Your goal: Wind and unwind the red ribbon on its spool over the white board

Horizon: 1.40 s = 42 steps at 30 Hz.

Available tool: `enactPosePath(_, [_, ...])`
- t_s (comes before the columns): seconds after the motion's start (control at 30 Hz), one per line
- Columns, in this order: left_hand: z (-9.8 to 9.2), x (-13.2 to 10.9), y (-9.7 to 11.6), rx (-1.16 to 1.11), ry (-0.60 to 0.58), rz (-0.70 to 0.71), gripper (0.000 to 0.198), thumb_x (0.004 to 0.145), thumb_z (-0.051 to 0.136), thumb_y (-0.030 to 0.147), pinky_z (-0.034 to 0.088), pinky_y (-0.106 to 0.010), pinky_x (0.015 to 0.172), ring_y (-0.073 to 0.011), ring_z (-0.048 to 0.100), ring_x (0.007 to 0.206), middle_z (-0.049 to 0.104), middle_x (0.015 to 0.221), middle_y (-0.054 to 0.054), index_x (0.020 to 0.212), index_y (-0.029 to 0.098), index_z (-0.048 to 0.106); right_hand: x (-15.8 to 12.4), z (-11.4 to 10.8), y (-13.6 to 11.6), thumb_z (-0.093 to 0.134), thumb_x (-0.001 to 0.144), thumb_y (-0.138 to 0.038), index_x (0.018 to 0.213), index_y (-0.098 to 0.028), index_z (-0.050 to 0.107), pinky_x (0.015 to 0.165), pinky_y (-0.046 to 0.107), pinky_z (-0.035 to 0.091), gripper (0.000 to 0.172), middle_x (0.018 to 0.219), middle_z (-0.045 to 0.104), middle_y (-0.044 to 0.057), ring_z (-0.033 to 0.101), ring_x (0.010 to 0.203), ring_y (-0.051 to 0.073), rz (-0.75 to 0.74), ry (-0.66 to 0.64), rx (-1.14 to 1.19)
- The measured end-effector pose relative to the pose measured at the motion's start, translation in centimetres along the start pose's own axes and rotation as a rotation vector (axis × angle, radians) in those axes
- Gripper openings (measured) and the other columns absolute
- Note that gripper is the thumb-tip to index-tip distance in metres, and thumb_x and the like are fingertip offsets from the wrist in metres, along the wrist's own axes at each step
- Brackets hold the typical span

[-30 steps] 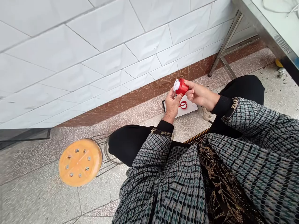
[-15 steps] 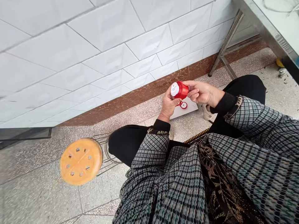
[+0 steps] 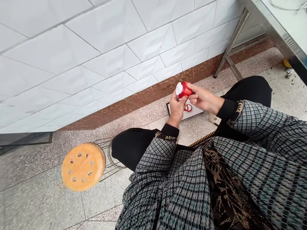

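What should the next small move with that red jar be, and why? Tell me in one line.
Probably a small twist of the red jar by the right hand against the left hand: both grip it in mid-air, the left one near its white end.

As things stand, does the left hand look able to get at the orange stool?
Probably yes, once freed: the left hand and right hand both grip the red jar, but the orange stool stands on the floor beside the left knee with nothing between.
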State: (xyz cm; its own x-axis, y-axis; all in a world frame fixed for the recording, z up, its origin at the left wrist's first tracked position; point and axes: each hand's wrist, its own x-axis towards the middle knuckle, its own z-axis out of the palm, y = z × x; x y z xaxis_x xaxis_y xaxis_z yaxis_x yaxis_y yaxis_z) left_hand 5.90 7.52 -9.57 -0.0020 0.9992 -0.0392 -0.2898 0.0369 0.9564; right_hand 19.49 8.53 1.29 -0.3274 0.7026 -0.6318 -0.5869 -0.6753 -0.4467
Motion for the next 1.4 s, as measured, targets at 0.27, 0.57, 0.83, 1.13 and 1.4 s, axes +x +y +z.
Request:
enactPosePath(0.27, [-3.5,2.0,-0.6,0.212,-0.192,0.173,0.094,0.066,0.095,0.067,0.058,-0.048,0.112,-0.0353,0.066,0.138,0.070,0.147,-0.017,0.143,0.024,0.065,1.2,-2.0,-3.1,0.056,0.110,-0.028,0.108,-0.018,0.057,0.032,0.011,0.030,0.010,0.057,0.039,-0.011,0.028,0.036,0.004,0.259,-0.121,-0.057])
enactPosePath(0.57, [-2.8,1.4,-0.1,0.120,-0.142,0.146,0.094,0.059,0.097,0.070,0.056,-0.047,0.114,-0.0330,0.068,0.133,0.074,0.138,-0.015,0.137,0.025,0.069,0.5,-1.3,-2.6,0.057,0.112,-0.029,0.104,-0.020,0.054,0.033,0.010,0.031,0.012,0.056,0.034,-0.012,0.025,0.036,0.003,0.265,-0.131,-0.014])
enactPosePath(0.83, [0.2,-0.3,1.4,-0.082,0.056,-0.109,0.076,0.065,0.098,0.060,0.062,-0.029,0.074,-0.0193,0.075,0.093,0.078,0.105,-0.007,0.128,0.025,0.073,-0.7,0.7,0.2,0.060,0.112,-0.027,0.092,-0.020,0.053,0.038,0.012,0.029,0.022,0.059,0.044,-0.010,0.031,0.041,0.004,-0.002,-0.005,-0.047])
enactPosePath(1.13, [0.0,0.1,0.4,0.006,0.017,-0.026,0.066,0.073,0.092,0.065,0.066,-0.035,0.085,-0.0199,0.077,0.096,0.081,0.112,-0.009,0.122,0.024,0.073,-0.4,0.9,0.5,0.053,0.113,-0.018,0.089,-0.019,0.054,0.039,0.012,0.027,0.023,0.060,0.049,-0.008,0.032,0.040,0.002,-0.088,0.062,-0.035])
enactPosePath(1.4, [-2.3,1.5,0.6,0.158,-0.147,0.088,0.088,0.068,0.093,0.069,0.057,-0.049,0.114,-0.0324,0.068,0.136,0.073,0.143,-0.017,0.138,0.023,0.068,1.0,-1.1,-2.8,0.056,0.111,-0.022,0.105,-0.019,0.058,0.034,0.010,0.026,0.007,0.060,0.044,-0.010,0.028,0.036,0.002,0.171,-0.031,-0.027])
